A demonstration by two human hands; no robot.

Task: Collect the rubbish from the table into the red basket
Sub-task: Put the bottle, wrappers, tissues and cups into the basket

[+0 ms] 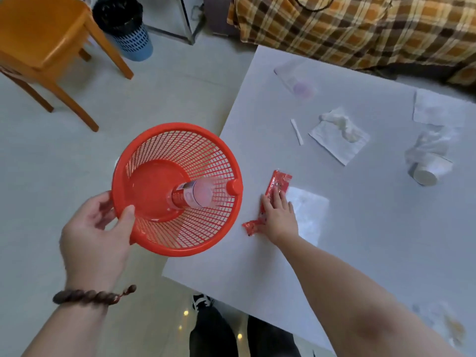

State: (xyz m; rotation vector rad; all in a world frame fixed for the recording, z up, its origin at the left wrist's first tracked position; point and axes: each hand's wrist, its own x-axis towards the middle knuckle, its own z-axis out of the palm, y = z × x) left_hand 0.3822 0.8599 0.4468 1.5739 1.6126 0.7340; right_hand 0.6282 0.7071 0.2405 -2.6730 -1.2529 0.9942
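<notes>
My left hand (96, 235) grips the rim of the red mesh basket (216, 150), held tilted beside the table's left edge. A clear plastic bottle (192, 195) lies inside it. My right hand (278, 215) rests flat on a red wrapper (279, 182) on the white table (360, 228), fingers spread over it; a second red piece (251, 226) shows by the thumb. Further right lie a white napkin with crumpled tissue (340, 136), a thin paper stick (297, 131), a crushed paper cup in plastic (427, 161), a clear bag (296, 78) and a paper sheet (438, 109).
An orange wooden chair (43, 47) and a blue bin with a black liner (123, 27) stand on the floor at the far left. A plaid-covered sofa (360, 29) runs behind the table. My legs and a shoe (203, 302) are below the table's near corner.
</notes>
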